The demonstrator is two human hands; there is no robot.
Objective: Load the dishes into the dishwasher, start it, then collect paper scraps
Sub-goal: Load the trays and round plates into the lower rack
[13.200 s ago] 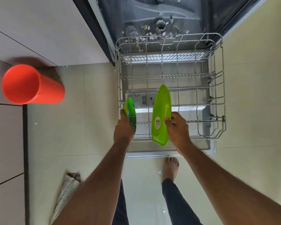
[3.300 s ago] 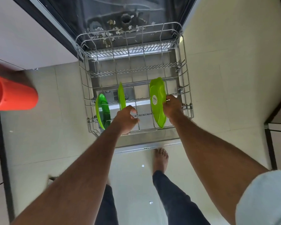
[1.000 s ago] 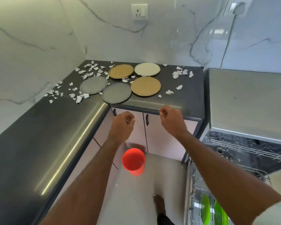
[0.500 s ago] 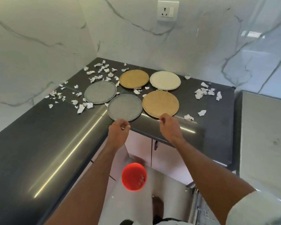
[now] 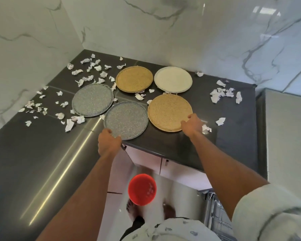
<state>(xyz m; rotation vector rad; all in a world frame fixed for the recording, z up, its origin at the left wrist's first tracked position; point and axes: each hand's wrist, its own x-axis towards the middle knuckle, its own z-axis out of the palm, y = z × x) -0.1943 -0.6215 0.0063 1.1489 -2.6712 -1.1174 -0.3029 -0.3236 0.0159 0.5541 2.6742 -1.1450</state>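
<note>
The left hand (image 5: 109,142) pinches the near rim of the closer grey plate (image 5: 126,120), thumb on top and fingers curled under the edge where the plate reaches the front of the dark counter (image 5: 224,141). The right hand (image 5: 191,125) grips the near right rim of the closer tan plate (image 5: 169,112) in the same way, thumb laid over the rim and fingers tucked beneath. Both plates lie flat on the counter, side by side and almost touching.

Behind them lie three more plates: a second grey plate (image 5: 92,100) to the left, its edge touching or slightly overlapping the closer grey one, a second tan plate (image 5: 134,79) further back, and a white plate (image 5: 173,79) beside it near the marble wall (image 5: 198,32).

Torn paper scraps (image 5: 92,66) are strewn over the counter, thickest in the far left corner, with a smaller cluster at the right and single pieces between the plates; one scrap lies just beside the right hand.

Below the counter edge a red cup (image 5: 142,189) stands on the pale floor near the person's bare feet. At the lower right, part of the dishwasher rack (image 5: 215,213) shows beside the light sleeve (image 5: 268,214).
</note>
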